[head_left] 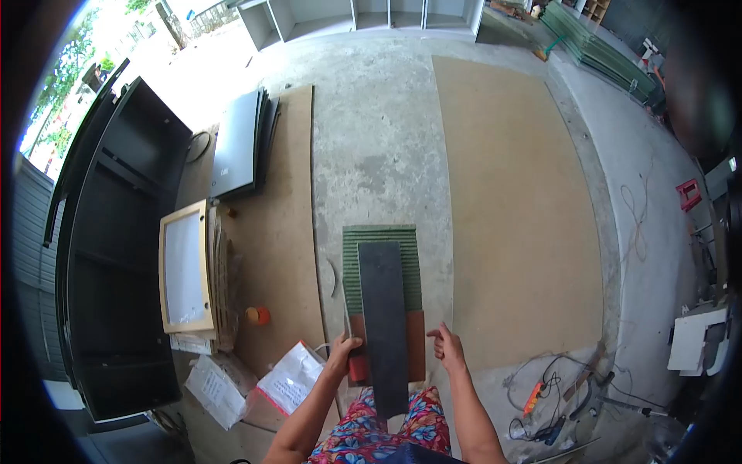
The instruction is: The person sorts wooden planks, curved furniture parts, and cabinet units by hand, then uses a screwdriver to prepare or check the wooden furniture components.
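Observation:
A long dark grey board (382, 309) lies lengthwise in front of me, its near end over my lap. Beneath it are a green ribbed panel (352, 263) and a reddish-brown board (416, 348). My left hand (345, 354) is closed at the left edge of the brown board, beside a bright red piece (359, 366); what its fingers grip is hidden. A thin pale strip rises near that hand. My right hand (447, 348) is right of the boards and apart from them, index finger stretched toward them, other fingers partly curled, nothing visible in it.
Large brown sheets (518, 209) lie on the concrete floor at both sides. Left are a black cabinet (124, 232), stacked dark panels (238, 147), framed doors (185, 267), an orange bottle (258, 315) and wrapped packages (292, 377). Cables with an orange tool (532, 398) lie at right.

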`<state>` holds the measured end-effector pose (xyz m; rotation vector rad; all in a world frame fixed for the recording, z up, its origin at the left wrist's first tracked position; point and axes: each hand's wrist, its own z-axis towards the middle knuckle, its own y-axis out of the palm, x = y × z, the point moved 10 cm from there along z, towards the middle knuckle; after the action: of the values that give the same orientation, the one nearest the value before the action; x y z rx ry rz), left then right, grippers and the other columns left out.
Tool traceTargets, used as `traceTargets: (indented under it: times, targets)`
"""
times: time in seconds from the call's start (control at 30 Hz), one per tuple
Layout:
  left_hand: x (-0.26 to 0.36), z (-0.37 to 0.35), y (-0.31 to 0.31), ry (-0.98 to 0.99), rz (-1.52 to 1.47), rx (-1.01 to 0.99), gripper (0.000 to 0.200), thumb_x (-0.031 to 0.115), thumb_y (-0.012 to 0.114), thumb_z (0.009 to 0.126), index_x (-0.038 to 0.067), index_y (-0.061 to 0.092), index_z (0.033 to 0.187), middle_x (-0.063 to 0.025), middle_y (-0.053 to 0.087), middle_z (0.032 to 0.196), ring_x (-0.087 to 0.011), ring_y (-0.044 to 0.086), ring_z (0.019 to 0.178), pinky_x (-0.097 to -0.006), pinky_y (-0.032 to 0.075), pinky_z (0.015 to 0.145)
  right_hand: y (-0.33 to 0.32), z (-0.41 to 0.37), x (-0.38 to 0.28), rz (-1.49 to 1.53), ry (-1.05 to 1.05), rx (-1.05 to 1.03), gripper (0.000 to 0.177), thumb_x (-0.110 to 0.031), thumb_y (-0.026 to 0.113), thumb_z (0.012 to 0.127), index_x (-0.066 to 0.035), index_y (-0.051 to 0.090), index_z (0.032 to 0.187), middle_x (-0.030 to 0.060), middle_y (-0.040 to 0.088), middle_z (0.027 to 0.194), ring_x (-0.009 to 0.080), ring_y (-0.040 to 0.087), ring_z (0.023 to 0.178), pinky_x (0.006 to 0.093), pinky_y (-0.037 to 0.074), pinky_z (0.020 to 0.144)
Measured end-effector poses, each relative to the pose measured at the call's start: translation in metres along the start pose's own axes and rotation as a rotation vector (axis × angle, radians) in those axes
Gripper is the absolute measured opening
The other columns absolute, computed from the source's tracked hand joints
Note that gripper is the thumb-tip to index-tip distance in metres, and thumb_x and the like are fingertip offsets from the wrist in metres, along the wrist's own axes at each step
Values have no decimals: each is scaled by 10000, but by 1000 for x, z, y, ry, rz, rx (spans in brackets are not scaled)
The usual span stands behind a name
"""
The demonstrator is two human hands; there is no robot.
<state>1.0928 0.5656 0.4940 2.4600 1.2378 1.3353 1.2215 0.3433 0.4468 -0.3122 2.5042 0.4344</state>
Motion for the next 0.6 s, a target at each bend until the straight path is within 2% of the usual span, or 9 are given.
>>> traceTargets:
  times: [0.07, 0.13, 0.2, 0.27, 0.37, 0.47, 0.6]
  targets:
    - [44, 48, 36, 40, 19, -37, 325, 224, 564, 721, 9, 539, 963, -51, 561, 785, -138, 553, 658, -277, 456, 580, 14, 24, -76, -202, -136, 147, 494, -565, 516, 823, -102, 554, 656, -89, 298, 469, 41, 301, 396, 221, 232, 396]
    - [87, 91, 72, 96, -5, -71, 311, 236, 556, 734, 10, 542, 948, -45, 556, 768, -141, 554, 655, -278, 455, 573, 16, 57, -163, -466, -460, 206, 577, -613, 519, 792, -75, 548, 587, -42, 365, 462, 77, 359, 407, 262, 239, 400]
    - [135, 129, 111, 151, -51, -82, 303, 235, 551, 744, 8, 539, 944, -51, 558, 775, -151, 559, 660, -286, 465, 583, 60, 29, -272, -947, -654, 294, 715, -693, 450, 757, -6, 627, 668, 171, 584, 589, 298, 579, 569, 382, 436, 552]
    - [173, 163, 141, 175, -99, -58, 280, 246, 552, 750, 22, 539, 919, -61, 562, 776, -163, 564, 656, -298, 479, 590, 80, 22, -345, -1152, -600, 364, 732, -728, 525, 667, -10, 651, 727, 204, 644, 769, 326, 637, 759, 393, 481, 660]
    - [241, 217, 196, 199, -154, -30, 263, 277, 556, 755, 50, 543, 885, -71, 570, 770, -182, 576, 654, -318, 495, 603, 100, 18, -444, -1256, -678, 478, 828, -767, 582, 560, 20, 658, 804, 198, 650, 846, 319, 639, 833, 376, 501, 707]
    - [299, 243, 241, 199, -201, -51, 309, 291, 565, 746, 41, 543, 928, -86, 584, 806, -206, 592, 696, -336, 507, 651, 116, 31, -523, -1380, -717, 488, 895, -772, 611, 513, 56, 648, 852, 199, 650, 876, 318, 638, 849, 363, 509, 723]
    - [379, 277, 286, 265, -252, -101, 358, 299, 576, 742, 32, 548, 978, -98, 603, 869, -225, 609, 748, -344, 516, 698, 143, 51, -620, -1426, -769, 451, 908, -783, 617, 491, 53, 654, 844, 211, 649, 863, 315, 641, 850, 361, 511, 706]
